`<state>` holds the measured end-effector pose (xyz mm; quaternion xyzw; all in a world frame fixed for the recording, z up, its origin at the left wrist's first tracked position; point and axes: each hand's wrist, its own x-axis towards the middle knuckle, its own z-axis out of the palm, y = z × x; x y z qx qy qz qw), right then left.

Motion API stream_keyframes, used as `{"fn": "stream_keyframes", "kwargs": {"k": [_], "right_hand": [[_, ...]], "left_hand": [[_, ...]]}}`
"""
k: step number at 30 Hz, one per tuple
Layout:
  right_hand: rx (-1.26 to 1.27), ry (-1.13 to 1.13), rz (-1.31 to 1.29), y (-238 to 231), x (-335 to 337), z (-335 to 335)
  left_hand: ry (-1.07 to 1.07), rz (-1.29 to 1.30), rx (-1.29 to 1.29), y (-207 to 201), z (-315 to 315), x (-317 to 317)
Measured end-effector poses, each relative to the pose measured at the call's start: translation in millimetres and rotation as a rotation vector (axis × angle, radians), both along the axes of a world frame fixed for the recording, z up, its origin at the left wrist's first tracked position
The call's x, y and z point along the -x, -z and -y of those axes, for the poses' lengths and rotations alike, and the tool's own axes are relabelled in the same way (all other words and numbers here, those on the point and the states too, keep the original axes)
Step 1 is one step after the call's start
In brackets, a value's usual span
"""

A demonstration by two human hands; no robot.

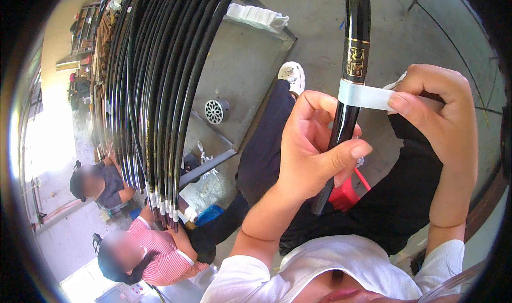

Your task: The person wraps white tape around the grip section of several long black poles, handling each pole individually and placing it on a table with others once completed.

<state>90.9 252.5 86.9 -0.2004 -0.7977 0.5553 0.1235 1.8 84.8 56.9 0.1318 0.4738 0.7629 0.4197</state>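
A glossy black fishing rod [356,15] with gold bands and a gold emblem runs down from the top edge toward my lap. My left hand [306,154] is closed round its lower part, the thumb lying across the front. Just above that grip, a pale, whitish tape strip [368,97] sticks to the rod and stretches out to the right. Its free end is pinched between the thumb and fingers of my right hand [442,103]. Partly hidden behind the left hand and the rod is a red plastic object [348,195], its kind unclear.
Many similar black rods [165,90] lie side by side on the left, above a metal-topped table [250,68]. That table carries a round perforated piece [216,111] and a white wrapped bundle [258,18]. Two co-workers sit at the left, one in a striped shirt [165,255].
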Motion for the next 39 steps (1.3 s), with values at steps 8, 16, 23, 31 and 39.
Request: {"fn": "stream_keyframes", "kwargs": {"k": [8, 16, 23, 31, 39], "right_hand": [[0.177, 0.03, 0.007, 5.3, 1.9, 4.1], [0.149, 0.043, 0.079, 1.2, 3.9, 0.9], [0.284, -0.051, -0.069, 5.8, 7.1, 7.2], [0.439, 0.074, -0.17, 19.0, 8.5, 11.3], [0.549, -0.085, -0.377, 20.4, 5.0, 0.8]], "left_hand": [[0.005, 0.065, -0.05, -3.8, -1.9, -4.1], [0.127, -0.144, -0.188, 14.5, 1.6, 5.7], [0.232, -0.06, -0.148, -3.4, 8.8, 0.8], [0.014, -0.411, -0.022, 1.0, -5.1, -5.2], [0.244, -0.18, -0.137, -0.1, -0.2, 4.8]]}}
